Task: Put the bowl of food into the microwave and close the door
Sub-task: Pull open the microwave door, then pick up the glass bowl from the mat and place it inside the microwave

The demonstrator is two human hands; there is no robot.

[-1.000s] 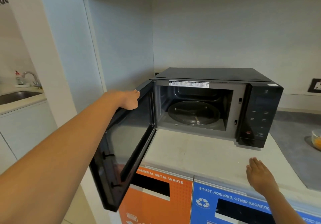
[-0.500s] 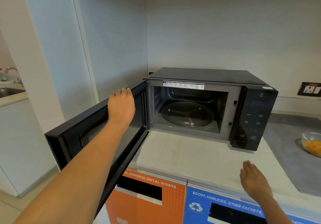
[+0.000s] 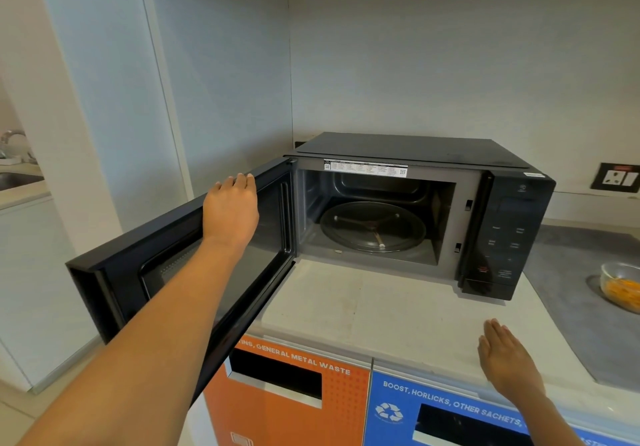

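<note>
microwave cavity open | door swung left | counter front bare

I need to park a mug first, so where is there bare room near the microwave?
Bare white counter between the microwave front and right hand. The grey mat is free left of the bowl. Crowded at left: open door under left hand.

The microwave is black with a grey cavity. The clear bowl holds orange food. The counter is off-white with a grey mat. Bin fronts are orange and blue with white lettering.
</note>
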